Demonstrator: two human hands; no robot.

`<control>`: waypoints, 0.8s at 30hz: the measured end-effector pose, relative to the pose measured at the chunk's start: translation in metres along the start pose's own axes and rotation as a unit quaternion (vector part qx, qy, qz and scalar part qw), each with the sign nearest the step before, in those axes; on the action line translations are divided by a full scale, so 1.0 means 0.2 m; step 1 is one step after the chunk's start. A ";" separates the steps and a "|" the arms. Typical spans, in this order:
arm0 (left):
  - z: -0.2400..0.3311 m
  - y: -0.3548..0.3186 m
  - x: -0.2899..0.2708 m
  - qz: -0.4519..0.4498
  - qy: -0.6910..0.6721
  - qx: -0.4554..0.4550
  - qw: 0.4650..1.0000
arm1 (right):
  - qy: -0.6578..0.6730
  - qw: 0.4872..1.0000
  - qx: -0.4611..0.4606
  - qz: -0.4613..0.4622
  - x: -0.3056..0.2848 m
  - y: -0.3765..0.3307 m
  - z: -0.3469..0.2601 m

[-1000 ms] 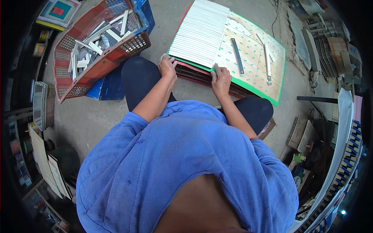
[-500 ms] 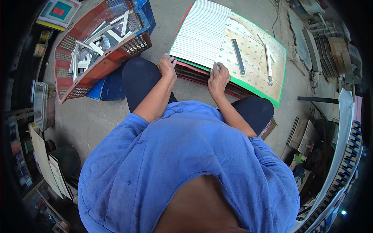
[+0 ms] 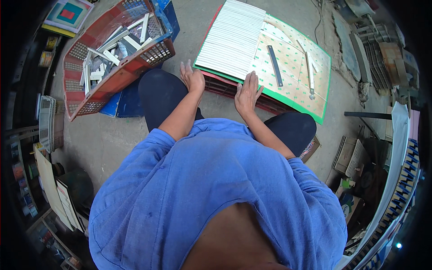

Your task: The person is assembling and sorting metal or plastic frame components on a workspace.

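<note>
A row of thin white strips (image 3: 231, 38), packed edge to edge, covers the left part of a green-edged board (image 3: 288, 96) in front of me. My left hand (image 3: 192, 78) is open beside the row's near left corner, fingers stretched away from me. With fingers extended, my right hand (image 3: 247, 94) is at the row's near right corner, its fingertips at the strip edge; whether they press on it I cannot tell. On the bare, green-spotted part of the board lie a dark flat bar (image 3: 275, 66) and a few pale bars (image 3: 310, 74).
Red crates (image 3: 225, 87) support the board. To the left, a red plastic basket (image 3: 101, 99) full of white and dark bars leans on a blue container (image 3: 131, 99). A pale crate (image 3: 348, 155) is at the right, and shelves line the left side.
Both hands have loosened and straightened their fingers. The left has moved slightly left off the strips' corner; the right has shifted a little toward me and left.
</note>
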State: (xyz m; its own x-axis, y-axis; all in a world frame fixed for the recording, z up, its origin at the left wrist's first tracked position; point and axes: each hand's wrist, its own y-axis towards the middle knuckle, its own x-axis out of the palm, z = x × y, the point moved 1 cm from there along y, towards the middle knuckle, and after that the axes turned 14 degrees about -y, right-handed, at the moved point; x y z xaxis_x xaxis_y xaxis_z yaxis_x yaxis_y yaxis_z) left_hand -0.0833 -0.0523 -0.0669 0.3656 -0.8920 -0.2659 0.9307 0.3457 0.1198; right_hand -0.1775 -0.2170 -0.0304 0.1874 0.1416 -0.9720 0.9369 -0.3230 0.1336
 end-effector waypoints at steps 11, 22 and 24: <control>0.00 0.05 0.01 -0.095 -0.113 -0.081 0.986 | 0.004 1.000 0.028 -0.002 0.01 0.02 0.00; 0.02 0.05 0.02 -0.084 -0.160 -0.085 0.980 | -0.008 1.000 0.021 0.019 0.03 0.03 0.03; 0.04 0.04 0.03 -0.066 -0.196 -0.105 0.973 | -0.006 0.999 0.040 -0.002 0.02 0.03 0.02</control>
State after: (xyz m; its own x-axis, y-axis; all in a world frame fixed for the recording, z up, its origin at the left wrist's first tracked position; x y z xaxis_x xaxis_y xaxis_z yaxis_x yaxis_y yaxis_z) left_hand -0.0735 -0.0566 -0.0607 0.2466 -0.9610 0.1251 0.9668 0.2350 -0.1005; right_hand -0.1719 -0.2231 -0.0347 0.1804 0.1318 -0.9747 0.9111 -0.3957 0.1152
